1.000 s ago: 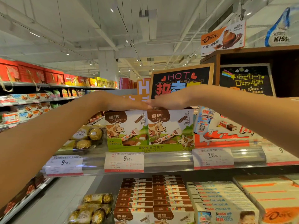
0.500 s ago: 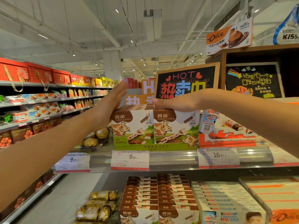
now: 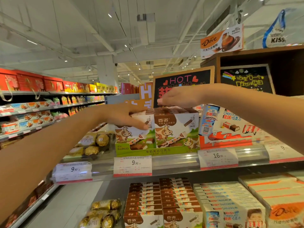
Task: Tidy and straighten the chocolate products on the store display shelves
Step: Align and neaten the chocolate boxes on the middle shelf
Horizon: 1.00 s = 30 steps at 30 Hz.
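- Cardboard cow boxes [image 3: 176, 129] mid-frame look squared already
- left hand [image 3: 125, 118] fingers flat on left box [image 3: 136, 134]
- right hand [image 3: 177, 97] fingers curled, pinching tops
- lower shelf [image 3: 164, 178] stacks probably next

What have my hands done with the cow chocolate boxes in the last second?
The left hand left the box tops, swung out, and now presses the front of the left cow box. The right hand lifted slightly, fingertips over the right cow box. Both boxes stayed in the green tray.
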Each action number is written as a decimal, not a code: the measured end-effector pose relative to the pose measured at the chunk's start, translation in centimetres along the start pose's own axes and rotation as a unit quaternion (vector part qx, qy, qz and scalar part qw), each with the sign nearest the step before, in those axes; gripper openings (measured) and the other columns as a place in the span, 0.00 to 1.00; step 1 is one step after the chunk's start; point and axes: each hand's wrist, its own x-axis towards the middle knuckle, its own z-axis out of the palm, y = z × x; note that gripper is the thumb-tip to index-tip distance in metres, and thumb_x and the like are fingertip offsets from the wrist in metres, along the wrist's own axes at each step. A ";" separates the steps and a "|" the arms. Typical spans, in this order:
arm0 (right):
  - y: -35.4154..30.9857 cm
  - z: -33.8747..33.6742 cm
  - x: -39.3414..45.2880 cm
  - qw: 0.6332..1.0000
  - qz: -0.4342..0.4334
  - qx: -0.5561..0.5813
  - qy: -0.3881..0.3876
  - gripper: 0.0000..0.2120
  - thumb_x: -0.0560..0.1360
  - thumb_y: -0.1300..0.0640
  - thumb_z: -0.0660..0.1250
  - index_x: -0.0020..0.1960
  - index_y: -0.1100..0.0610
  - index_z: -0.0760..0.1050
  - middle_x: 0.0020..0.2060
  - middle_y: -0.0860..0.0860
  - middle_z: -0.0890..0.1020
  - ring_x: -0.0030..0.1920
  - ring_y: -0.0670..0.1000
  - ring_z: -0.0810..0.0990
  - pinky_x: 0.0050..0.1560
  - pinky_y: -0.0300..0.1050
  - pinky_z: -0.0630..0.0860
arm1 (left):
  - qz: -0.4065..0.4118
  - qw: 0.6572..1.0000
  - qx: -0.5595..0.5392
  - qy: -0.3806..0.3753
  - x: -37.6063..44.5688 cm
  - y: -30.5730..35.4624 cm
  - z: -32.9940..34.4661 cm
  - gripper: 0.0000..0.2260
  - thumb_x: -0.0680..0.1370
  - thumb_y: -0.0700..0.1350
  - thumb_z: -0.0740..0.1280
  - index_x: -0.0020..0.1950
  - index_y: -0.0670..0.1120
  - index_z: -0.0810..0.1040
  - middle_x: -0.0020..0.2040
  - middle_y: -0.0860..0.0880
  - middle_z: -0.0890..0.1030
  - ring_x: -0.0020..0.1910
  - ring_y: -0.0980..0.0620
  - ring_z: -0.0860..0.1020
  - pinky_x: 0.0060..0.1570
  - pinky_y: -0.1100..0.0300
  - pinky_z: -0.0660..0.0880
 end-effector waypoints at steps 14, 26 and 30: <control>8.4 -5.5 -9.3 0.991 0.057 0.082 0.084 0.10 0.78 0.59 0.60 0.55 0.54 0.78 0.52 0.48 0.81 0.53 0.42 0.78 0.52 0.34 0.72 | 0.137 0.987 -0.016 0.087 6.1 9.2 -0.1 0.17 0.73 0.52 0.68 0.61 0.52 0.74 0.54 0.56 0.76 0.54 0.59 0.74 0.49 0.64 0.69; 15.6 -4.3 -11.6 0.999 -0.034 -0.025 -0.027 0.07 0.69 0.50 0.72 0.42 0.51 0.77 0.54 0.50 0.79 0.57 0.51 0.75 0.57 0.53 0.74 | 0.093 0.986 -0.123 0.066 9.9 14.8 2.9 0.06 0.71 0.46 0.72 0.39 0.46 0.77 0.59 0.59 0.76 0.58 0.59 0.74 0.57 0.57 0.75; 16.4 -3.7 -11.8 0.996 -0.083 -0.031 -0.002 0.10 0.73 0.50 0.68 0.44 0.57 0.75 0.53 0.51 0.78 0.56 0.50 0.75 0.54 0.45 0.75 | 0.064 0.976 -0.196 0.065 9.4 15.0 3.2 0.08 0.72 0.40 0.70 0.40 0.37 0.74 0.59 0.56 0.77 0.53 0.59 0.79 0.45 0.62 0.79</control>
